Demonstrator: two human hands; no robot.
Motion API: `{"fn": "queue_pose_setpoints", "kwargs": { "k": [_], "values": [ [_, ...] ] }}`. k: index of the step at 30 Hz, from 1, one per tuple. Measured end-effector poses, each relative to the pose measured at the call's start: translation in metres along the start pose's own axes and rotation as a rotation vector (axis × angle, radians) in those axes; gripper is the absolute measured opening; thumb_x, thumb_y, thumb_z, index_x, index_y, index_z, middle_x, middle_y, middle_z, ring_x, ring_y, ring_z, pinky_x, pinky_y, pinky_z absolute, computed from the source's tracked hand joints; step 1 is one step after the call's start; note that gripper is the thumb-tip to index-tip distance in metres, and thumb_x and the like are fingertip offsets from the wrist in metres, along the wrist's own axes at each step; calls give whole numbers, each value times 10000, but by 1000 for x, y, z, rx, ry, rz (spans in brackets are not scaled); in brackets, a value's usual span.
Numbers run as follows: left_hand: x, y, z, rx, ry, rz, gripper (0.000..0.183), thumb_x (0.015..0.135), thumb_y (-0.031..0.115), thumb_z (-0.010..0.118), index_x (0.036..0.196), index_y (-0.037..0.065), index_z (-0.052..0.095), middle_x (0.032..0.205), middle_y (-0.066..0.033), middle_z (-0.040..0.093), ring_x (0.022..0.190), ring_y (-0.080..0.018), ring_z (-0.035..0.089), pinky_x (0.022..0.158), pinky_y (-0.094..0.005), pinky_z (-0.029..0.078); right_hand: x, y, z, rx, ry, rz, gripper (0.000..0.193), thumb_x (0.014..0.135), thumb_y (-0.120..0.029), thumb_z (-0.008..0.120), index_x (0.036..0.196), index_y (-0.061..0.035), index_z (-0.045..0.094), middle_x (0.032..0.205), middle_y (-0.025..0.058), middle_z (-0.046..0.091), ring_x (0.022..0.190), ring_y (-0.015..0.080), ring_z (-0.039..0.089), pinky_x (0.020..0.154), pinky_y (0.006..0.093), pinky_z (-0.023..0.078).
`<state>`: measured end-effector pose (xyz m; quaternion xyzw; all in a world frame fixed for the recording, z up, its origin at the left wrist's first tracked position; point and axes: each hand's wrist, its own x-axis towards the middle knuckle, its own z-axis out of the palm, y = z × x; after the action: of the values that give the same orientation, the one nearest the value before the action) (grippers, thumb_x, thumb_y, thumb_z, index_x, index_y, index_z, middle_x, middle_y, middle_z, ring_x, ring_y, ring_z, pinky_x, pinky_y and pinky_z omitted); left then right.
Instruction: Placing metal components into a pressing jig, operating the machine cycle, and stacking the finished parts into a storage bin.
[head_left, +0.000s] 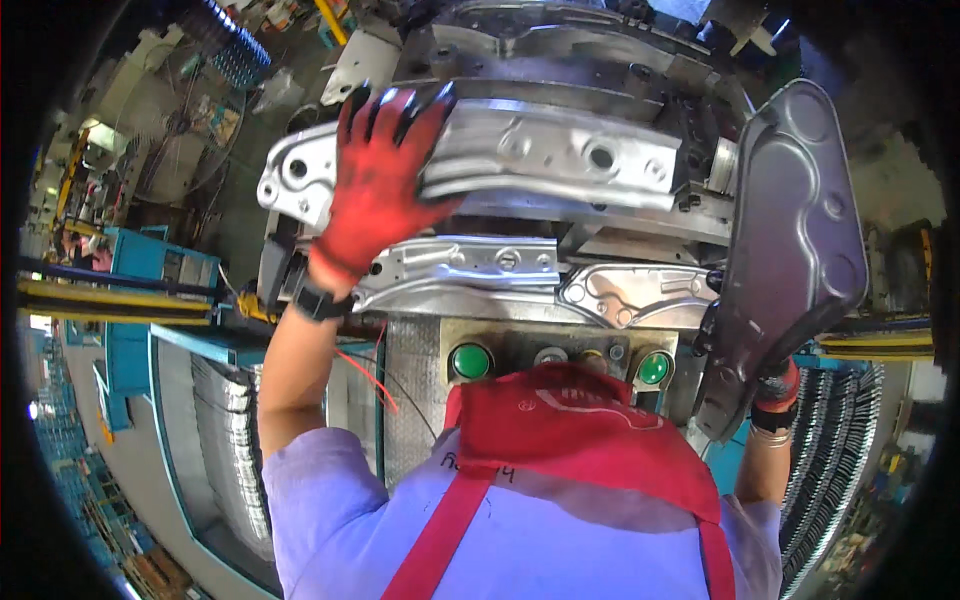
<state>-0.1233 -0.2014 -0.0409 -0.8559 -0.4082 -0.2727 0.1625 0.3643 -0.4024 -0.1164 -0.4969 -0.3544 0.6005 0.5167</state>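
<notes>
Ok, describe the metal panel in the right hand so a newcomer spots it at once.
Find the machine across the top middle, then look to its right edge. There the right hand holds a tall panel that narrows toward the bottom. Unlike the shiny silver strip under the left hand, it is dull dark grey, with rounded shapes pressed into it.

The long silver panel (545, 150) lies crosswise, the dark panel (790, 205) tilted, apparently gripped low.

Red gloves (385, 190), black-tipped; black wristband (322, 299); lavender shirt (590, 560); red apron (560, 440).
</notes>
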Motion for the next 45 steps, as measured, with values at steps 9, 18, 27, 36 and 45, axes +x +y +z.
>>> {"fn": "queue_pose_setpoints", "kwargs": {
  "k": [9,18,27,36,45],
  "values": [
    [-139,6,30,-119,-438,-262,900,481,372,767,1267,124,407,1192,-176,417,1132,-358,374,1029,-529,193,45,-55,74,-379,-110,-62,782,594,15,639,1318,-27,347,1177,68,504,969,176,520,789,269,434],
    [-173,3,82,-49,-458,-327,852,535,412,754,1257,101,425,1260,-199,382,1203,-371,318,1035,-539,172,167,-104,173,-1582,167,-720,1019,540,-444,750,1362,-81,269,1318,243,351,1204,387,357,1002,407,287],
    [-181,17,68,-104,-241,-413,759,618,352,727,1244,45,427,1275,-193,380,1225,-363,300,1053,-516,138,303,-141,254,-1874,50,-700,934,545,-549,691,1270,-49,378,1200,211,440,1111,372,443,904,445,391],
    [-192,10,78,-174,-133,-535,646,646,258,706,1196,31,455,1254,-197,396,1191,-366,337,1033,-534,180,393,-147,253,-1842,-220,-655,587,656,-345,701,1137,-76,499,1071,160,551,1033,333,502,861,420,399],
    [-191,19,79,-242,-108,-611,601,652,205,703,1188,58,475,1256,-175,405,1196,-350,340,1041,-523,177,393,-157,256,-1931,-260,-498,878,564,-401,756,1282,-80,364,1295,232,353,1209,390,330,962,456,312]
  ]
}}
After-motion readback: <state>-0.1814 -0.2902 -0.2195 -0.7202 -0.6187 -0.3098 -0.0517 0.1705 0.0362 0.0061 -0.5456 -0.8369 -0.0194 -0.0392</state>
